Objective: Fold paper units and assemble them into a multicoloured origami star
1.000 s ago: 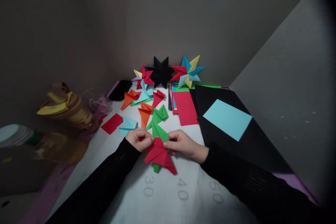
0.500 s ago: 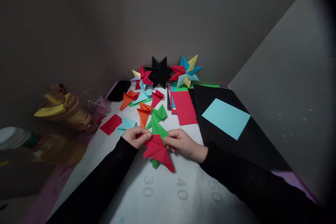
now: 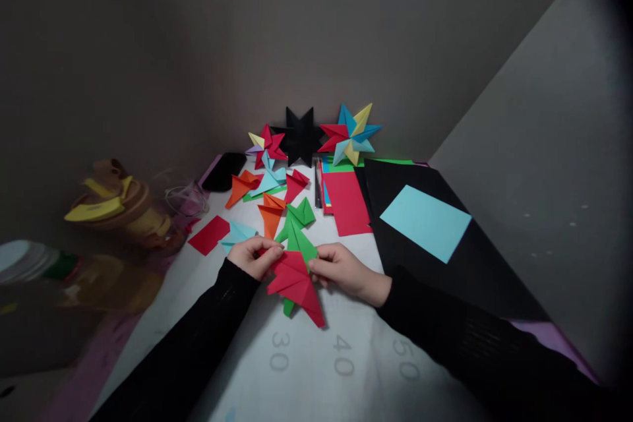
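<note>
Lower points of the star-like piece of folded red and green paper [image 3: 297,285] have swung slightly to the left since the earlier frame, and the left hand [image 3: 253,258] has eased a little outward, while the right hand [image 3: 349,271] has hardly moved. The piece is between the two hands, above the near part of the desk, over a white sheet [image 3: 237,349] printed with grey numbers.

Fitting or adjusting the folded units against each other looks like the step in hand. As a judgement, the next move calls for a light, steady pinch on both sides, so the layers stay seated without creasing.

The left fingers are closed, pinching the red paper at its upper left. The right fingers are gripping the right edge, where red meets green. Red paper lies across the front in sharp, angled folds, with a long point slanting down to the right; a tall green point rises behind it, and a small green tip shows below. A light blue folded paper unit [image 3: 238,234] is just beyond the left hand, and a green folded paper unit [image 3: 301,212] lies beyond the held piece.
</note>
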{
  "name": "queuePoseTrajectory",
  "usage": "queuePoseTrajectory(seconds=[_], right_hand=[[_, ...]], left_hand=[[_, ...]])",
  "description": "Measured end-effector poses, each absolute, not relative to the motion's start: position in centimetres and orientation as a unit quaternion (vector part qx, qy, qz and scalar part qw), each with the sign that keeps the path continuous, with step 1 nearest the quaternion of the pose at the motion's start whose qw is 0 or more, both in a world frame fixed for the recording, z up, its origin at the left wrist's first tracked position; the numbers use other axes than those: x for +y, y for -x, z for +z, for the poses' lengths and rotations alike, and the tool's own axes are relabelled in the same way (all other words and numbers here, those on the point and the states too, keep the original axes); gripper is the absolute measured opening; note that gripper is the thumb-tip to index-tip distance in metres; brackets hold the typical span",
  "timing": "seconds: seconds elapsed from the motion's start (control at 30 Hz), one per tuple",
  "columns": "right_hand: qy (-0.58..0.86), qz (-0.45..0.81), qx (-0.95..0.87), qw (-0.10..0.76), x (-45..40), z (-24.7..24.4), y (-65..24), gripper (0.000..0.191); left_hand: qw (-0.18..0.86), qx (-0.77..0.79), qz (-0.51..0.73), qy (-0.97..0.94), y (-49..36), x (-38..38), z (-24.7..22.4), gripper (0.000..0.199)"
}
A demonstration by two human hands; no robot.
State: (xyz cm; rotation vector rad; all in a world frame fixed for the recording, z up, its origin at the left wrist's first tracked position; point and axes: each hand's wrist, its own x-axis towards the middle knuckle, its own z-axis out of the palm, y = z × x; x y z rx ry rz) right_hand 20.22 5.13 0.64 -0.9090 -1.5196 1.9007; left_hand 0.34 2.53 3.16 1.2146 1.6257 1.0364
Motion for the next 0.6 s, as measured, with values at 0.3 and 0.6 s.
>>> queuePoseTrajectory(seconds=[0.3, 0.6], right_hand=[[0.372, 0.704, -0.5, 0.342, 5.6, -0.1, -19.7, 0.024], [0.376, 0.695, -0.516, 0.329, 5.6, 0.0, -19.6, 0.031]], left_hand=[[0.429, 0.55, 0.512, -0.501, -0.7, 2.8, 1.6, 0.054], [0.531, 0.57, 0.425, -0.461, -2.6, 2.0, 1.2, 0.036]])
